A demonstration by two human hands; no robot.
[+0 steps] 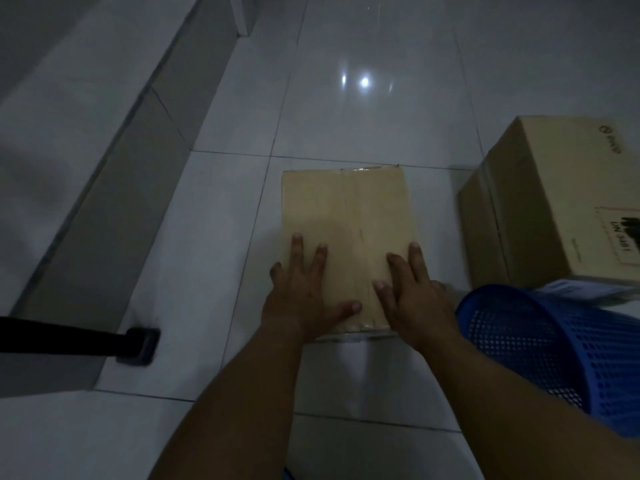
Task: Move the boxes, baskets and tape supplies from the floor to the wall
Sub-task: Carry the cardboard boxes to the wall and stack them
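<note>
Left hand (300, 295), right hand (414, 295) flat atop small box (346, 209), floor

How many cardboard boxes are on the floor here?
2. The small box lies in the middle; the larger box stands at right, partly cut off. More may be out of view.

Person rig, no gloves. Left hand (301, 299) and right hand (415, 299) were bare. Left forearm (249, 393) and right forearm (502, 393) were bare to the frame edge. Fingernails (355, 307) were short. Light was dim, finer detail unreadable.
</note>
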